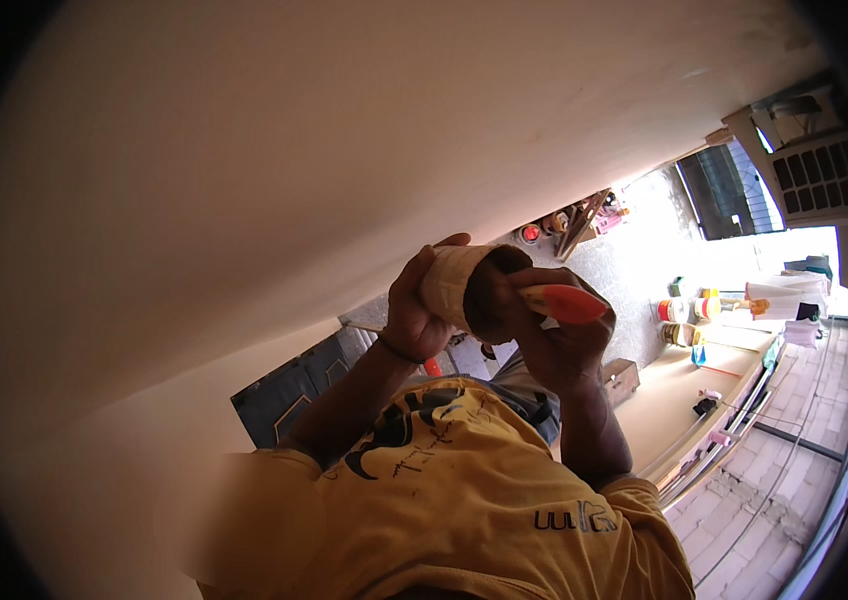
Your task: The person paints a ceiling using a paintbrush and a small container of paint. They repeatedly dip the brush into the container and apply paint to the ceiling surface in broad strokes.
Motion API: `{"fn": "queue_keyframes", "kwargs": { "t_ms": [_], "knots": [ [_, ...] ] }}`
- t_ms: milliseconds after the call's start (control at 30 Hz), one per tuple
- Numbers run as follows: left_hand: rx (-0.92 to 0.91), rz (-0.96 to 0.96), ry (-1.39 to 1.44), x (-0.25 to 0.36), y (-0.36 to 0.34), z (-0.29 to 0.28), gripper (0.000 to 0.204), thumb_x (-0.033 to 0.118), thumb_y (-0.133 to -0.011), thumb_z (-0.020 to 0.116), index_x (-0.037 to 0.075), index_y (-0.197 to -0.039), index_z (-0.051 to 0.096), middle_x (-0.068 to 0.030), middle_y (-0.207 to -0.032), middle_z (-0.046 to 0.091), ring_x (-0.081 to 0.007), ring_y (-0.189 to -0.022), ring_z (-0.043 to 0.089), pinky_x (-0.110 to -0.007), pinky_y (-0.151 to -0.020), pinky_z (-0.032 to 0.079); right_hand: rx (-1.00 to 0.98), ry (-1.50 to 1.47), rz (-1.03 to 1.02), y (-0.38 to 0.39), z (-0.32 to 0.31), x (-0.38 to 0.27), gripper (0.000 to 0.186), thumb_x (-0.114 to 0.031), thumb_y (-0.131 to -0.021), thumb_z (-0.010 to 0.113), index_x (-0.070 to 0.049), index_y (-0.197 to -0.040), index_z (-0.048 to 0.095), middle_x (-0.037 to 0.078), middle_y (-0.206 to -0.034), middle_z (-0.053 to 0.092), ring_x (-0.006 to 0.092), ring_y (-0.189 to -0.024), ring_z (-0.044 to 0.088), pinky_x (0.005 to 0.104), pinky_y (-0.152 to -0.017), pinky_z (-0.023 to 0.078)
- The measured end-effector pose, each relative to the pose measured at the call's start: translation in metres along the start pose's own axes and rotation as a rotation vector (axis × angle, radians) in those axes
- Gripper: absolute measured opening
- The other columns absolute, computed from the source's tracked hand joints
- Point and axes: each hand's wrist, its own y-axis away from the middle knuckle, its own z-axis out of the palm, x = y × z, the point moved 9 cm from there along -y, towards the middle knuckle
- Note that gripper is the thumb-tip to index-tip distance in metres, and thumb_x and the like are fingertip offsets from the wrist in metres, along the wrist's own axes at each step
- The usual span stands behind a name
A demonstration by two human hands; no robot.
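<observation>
In front of my chest, my left hand [412, 308] is wrapped around the side of a pale round pot [451, 284], tilted with its dark open mouth toward the right. My right hand [566, 350] is at that mouth, closed on a paintbrush with a red-orange handle [572, 304]. The handle's rounded end points out to the right. Its bristles are hidden behind my fingers and the pot, so I cannot tell whether they touch the inside.
A large plain wall [194, 200] rises close on my left. Below to the right are several paint buckets [674, 310], a cardboard box [621, 380] and a wooden frame [584, 226]. A grilled unit [824, 180] is at the far right. A dark door [316, 380] stands lower left.
</observation>
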Motion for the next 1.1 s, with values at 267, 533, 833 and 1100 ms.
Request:
{"fn": "queue_keyframes", "kwargs": {
  "t_ms": [267,533,833,1100],
  "knots": [
    [-0.016,-0.032,0.028,0.009,-0.007,0.001,0.049,0.039,-0.103,0.049,0.002,-0.135,0.052,-0.0191,-0.13,0.061,-0.0307,-0.123,0.059,-0.046,-0.107,0.048,0.307,-0.294,0.073,0.004,-0.047,-0.004,0.019,0.005,-0.083,0.075,0.006,-0.1,0.066,0.017,-0.093,0.072,0.0184,-0.081,0.07,0.0297,-0.073,0.057],
    [-0.013,-0.021,-0.001,0.006,-0.012,-0.007,0.05,0.039,-0.103,0.049,0.001,-0.136,0.052,-0.0186,-0.131,0.061,-0.0311,-0.124,0.059,-0.047,-0.107,0.048,0.339,-0.309,-0.011,0.016,-0.042,-0.001,0.02,0.003,-0.083,0.077,0.007,-0.1,0.067,0.017,-0.092,0.072,0.0206,-0.078,0.071,0.0284,-0.068,0.058],
    [-0.027,-0.057,-0.004,-0.003,-0.011,0.004,0.053,0.043,-0.102,0.049,0.003,-0.137,0.051,-0.0164,-0.133,0.06,-0.031,-0.125,0.058,-0.049,-0.106,0.049,0.408,-0.486,0.157,0.016,-0.071,0.018,0.022,-0.003,-0.082,0.078,0.008,-0.096,0.064,0.02,-0.091,0.072,0.0197,-0.069,0.07,0.0291,-0.06,0.059],
    [-0.042,-0.133,0.065,-0.017,-0.018,0.018,0.055,0.046,-0.103,0.046,0.003,-0.135,0.056,-0.0143,-0.131,0.062,-0.0294,-0.125,0.058,-0.048,-0.109,0.043,0.464,-0.614,0.275,0.021,-0.086,0.037,0.027,-0.022,-0.097,0.065,0.005,-0.096,0.06,0.02,-0.086,0.071,0.021,-0.058,0.066,0.0282,-0.054,0.055]
  ]
}}
